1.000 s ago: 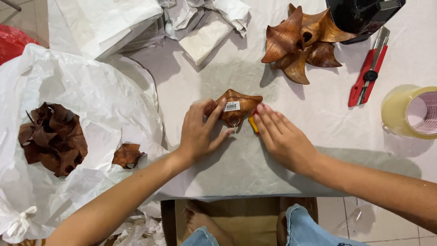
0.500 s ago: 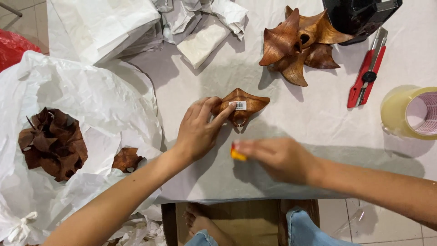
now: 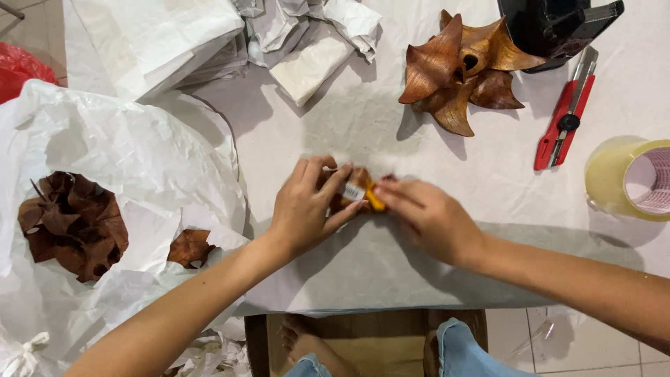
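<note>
The brown piece [image 3: 357,183] at mid-frame is mostly hidden under both hands, the left hand [image 3: 305,209] and the right hand [image 3: 426,218], and the right one is blurred. The tape roll [image 3: 628,178] is cut off at the right edge, the black object [image 3: 551,28] at the top edge, and the red bag [image 3: 21,73] at the upper left. The yellow bit [image 3: 377,202] between the fingers is too small to tell.

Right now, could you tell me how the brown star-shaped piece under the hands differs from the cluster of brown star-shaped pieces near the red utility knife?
The piece under the hands is single and mostly covered by the left hand and right hand; the cluster is several pieces piled together, untouched. The held piece carries a small white label; no label shows on the cluster. Both are brown with pointed lobes and lie on the white-covered table.
</note>
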